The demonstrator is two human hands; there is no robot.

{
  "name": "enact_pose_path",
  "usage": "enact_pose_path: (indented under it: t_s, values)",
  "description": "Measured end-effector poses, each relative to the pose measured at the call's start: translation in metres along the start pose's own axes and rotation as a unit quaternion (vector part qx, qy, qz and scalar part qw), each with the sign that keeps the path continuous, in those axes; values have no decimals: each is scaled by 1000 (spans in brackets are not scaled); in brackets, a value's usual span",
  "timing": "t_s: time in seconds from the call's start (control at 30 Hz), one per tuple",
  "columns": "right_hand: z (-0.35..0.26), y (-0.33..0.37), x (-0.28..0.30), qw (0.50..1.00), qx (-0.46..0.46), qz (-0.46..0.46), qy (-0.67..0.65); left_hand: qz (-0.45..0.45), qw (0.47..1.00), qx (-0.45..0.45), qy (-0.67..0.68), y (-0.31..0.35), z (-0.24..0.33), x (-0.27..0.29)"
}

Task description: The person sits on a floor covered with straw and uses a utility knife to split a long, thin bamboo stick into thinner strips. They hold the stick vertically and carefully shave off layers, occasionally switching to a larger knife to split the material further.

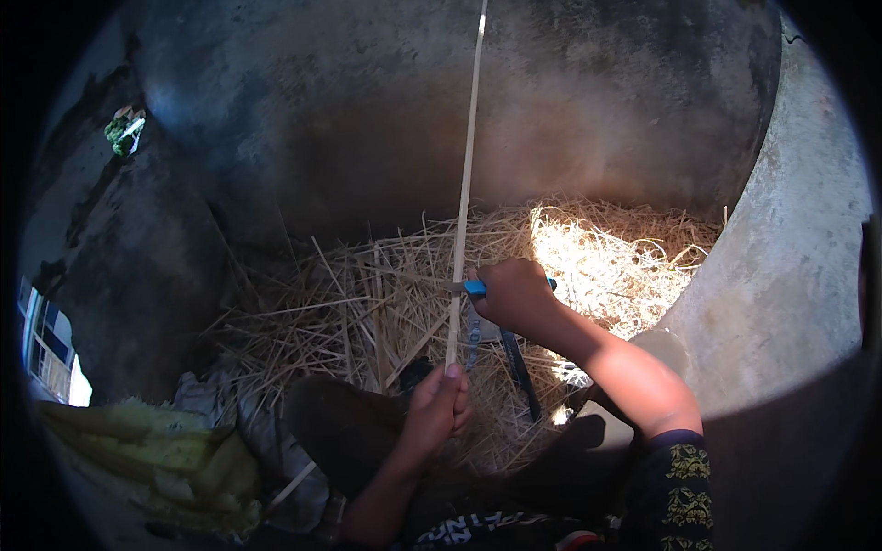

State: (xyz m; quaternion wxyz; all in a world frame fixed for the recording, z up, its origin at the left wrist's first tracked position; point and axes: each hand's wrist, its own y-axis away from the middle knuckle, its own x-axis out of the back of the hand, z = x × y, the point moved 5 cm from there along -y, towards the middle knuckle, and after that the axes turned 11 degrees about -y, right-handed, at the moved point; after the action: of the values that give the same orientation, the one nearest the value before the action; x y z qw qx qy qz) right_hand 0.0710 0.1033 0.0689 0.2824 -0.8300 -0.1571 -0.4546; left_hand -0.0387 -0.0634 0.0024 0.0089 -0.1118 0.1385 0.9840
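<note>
A long, pale strip of what looks like bamboo (467,165) runs from my lap up past the top edge of the view. My left hand (439,404) is closed round its near part, thumb lying along it. Farther up, my right hand (516,292) grips a knife with a blue handle (475,287). The short blade (455,286) lies crosswise against the strip, pointing left. How the fingers wrap the handle is partly hidden by the back of my right hand.
Pale shavings and thin strips (349,303) cover the ground ahead, sunlit at right. A curved concrete wall (367,138) rises close behind them. A yellowish sack (156,459) lies at lower left, near a pale stick (292,484). A dark strap-like piece (521,376) lies below my right hand.
</note>
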Motion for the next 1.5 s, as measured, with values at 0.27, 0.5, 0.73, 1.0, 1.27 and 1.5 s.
enact_pose_path:
  t_s: [0.27,0.5,0.73,1.0,1.27,1.5]
  values:
    - [-16,14,-41,980,175,23,94,148,961,-101,-209,-10,-24,21]
    - [14,-25,-26,979,99,111,138,206,911,-130,-332,-11,-18,21]
    - [134,-30,89,933,-219,282,37,80,948,-158,-264,10,-7,-8]
    - [-11,15,33,959,142,231,-84,6,994,-112,11,7,2,-8]
    - [-46,18,-13,938,279,193,68,64,995,-76,-25,2,-8,2]
    - [39,-47,28,961,19,245,125,117,964,-103,-215,0,-34,-3]
